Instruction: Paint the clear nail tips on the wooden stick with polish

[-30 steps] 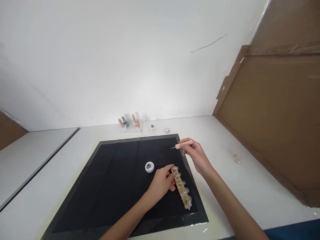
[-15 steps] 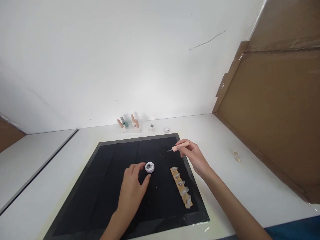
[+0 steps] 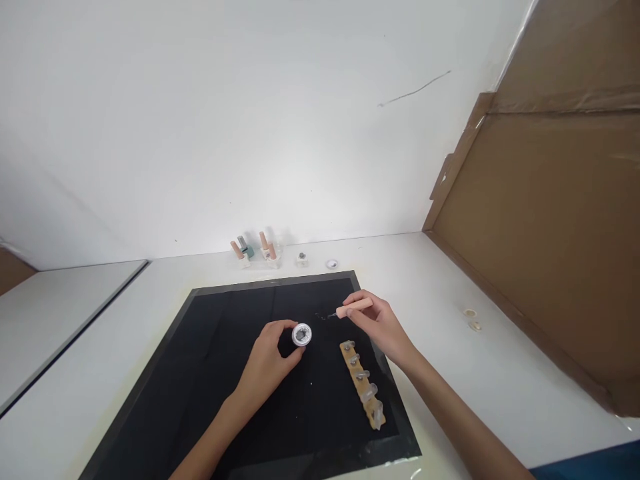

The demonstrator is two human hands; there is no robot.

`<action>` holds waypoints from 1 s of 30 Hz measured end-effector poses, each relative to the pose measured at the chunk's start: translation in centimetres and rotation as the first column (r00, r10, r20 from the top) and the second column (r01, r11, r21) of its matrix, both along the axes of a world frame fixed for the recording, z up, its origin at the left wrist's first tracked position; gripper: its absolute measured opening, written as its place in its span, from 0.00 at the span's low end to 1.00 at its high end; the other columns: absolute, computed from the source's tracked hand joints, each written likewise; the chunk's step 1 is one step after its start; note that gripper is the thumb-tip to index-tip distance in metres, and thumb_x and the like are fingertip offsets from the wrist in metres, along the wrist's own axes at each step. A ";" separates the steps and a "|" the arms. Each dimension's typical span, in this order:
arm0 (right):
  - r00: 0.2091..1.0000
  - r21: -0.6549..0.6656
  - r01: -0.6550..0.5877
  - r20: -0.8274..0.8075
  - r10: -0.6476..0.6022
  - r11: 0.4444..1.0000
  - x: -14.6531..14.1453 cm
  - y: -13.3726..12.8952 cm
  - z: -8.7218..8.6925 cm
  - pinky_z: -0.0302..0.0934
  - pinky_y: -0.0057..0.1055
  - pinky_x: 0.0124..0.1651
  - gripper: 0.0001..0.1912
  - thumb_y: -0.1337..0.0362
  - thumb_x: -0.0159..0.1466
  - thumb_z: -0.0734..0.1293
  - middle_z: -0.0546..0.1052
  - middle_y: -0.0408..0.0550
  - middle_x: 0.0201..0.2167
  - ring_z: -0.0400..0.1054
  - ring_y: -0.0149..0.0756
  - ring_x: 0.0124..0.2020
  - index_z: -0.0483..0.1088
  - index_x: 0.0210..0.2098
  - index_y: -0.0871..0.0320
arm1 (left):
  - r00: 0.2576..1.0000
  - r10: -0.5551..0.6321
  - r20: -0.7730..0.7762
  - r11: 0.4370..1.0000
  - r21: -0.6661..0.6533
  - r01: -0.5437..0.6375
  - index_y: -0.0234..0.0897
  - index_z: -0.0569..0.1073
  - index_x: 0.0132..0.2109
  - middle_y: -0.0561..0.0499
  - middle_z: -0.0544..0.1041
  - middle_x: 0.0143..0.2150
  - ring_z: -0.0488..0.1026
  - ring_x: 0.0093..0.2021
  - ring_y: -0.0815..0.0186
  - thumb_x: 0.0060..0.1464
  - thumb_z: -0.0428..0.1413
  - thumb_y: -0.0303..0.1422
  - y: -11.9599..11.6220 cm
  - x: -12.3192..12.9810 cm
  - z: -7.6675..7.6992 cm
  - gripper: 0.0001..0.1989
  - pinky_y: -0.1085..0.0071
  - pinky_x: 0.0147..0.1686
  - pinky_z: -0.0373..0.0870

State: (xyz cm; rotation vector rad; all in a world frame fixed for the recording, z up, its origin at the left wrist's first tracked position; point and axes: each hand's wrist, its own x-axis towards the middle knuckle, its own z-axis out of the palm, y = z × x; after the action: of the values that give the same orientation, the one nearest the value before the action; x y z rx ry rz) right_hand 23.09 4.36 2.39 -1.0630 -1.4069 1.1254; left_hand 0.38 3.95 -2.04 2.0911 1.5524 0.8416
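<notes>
Between its thumb and fingers, my left hand grips a small round white jar with dark, silvery stuff inside. My right hand pinches a nail polish brush by its peach-coloured cap handle. The brush's dark tip points left, over the black mat and near a few light specks. Below my right hand lies a tan wooden strip on the mat. Several clear nail tips are mounted along it, some with greyish spots.
A black mat covers part of the white table. Behind it stand several nail polish bottles, an uncapped bottle and a small round lid. Two small pale discs lie at right, near a cardboard wall.
My left hand has closed around the jar, which was untouched before. My right hand has moved the brush slightly left and down, nearer the jar. The camera view has shifted a little.
</notes>
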 end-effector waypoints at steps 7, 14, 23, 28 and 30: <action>0.965 0.316 -0.214 0.216 0.149 0.924 -0.8 -1.9 0.4 0.60 0.32 0.35 0.08 0.72 0.61 0.63 0.71 0.45 0.32 0.66 0.33 0.32 0.71 0.37 0.55 | 0.989 0.074 0.125 0.992 0.094 -0.086 0.40 0.66 0.40 0.49 0.75 0.37 0.74 0.38 0.60 0.48 0.56 0.31 -1.7 0.7 0.8 0.10 0.62 0.40 0.71; 0.930 0.415 -0.304 0.325 0.173 0.858 -1.9 -2.3 -0.2 0.62 0.32 0.33 0.12 0.74 0.59 0.63 0.72 0.46 0.31 0.66 0.34 0.32 0.70 0.40 0.55 | 0.995 0.039 0.095 0.941 0.331 -0.069 0.40 0.62 0.38 0.47 0.73 0.39 0.74 0.39 0.61 0.47 0.56 0.26 -2.2 0.4 0.8 0.12 0.64 0.38 0.71; 0.915 0.435 -0.336 0.360 0.180 0.836 -2.3 -2.6 -0.8 0.64 0.32 0.33 0.14 0.75 0.59 0.64 0.72 0.46 0.31 0.67 0.34 0.32 0.69 0.43 0.54 | 0.994 0.002 0.105 0.927 0.374 -0.042 0.40 0.59 0.39 0.43 0.74 0.44 0.75 0.43 0.60 0.45 0.56 0.23 -2.6 0.3 0.2 0.15 0.65 0.39 0.73; 0.910 0.463 -0.336 0.385 0.156 0.820 -2.5 -2.6 -0.9 0.65 0.32 0.33 0.13 0.74 0.59 0.64 0.72 0.47 0.31 0.67 0.34 0.32 0.69 0.43 0.56 | 0.995 -0.011 0.104 0.926 0.376 -0.029 0.40 0.60 0.38 0.46 0.74 0.41 0.76 0.39 0.62 0.45 0.56 0.24 -2.6 0.4 0.1 0.15 0.66 0.36 0.73; 0.906 0.470 -0.334 0.399 0.141 0.817 -2.5 -2.5 -0.9 0.65 0.32 0.33 0.13 0.73 0.60 0.64 0.72 0.47 0.31 0.67 0.34 0.32 0.69 0.43 0.56 | 0.995 -0.015 0.102 0.932 0.363 -0.023 0.40 0.59 0.38 0.47 0.73 0.40 0.76 0.38 0.62 0.45 0.56 0.24 -2.7 0.3 0.1 0.15 0.66 0.35 0.73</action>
State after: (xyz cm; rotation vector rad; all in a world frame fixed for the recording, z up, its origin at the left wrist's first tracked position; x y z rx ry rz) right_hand 20.61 1.82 1.53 -0.7052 -2.0389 0.6554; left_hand 0.73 1.27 -1.94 2.2490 1.4317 1.3028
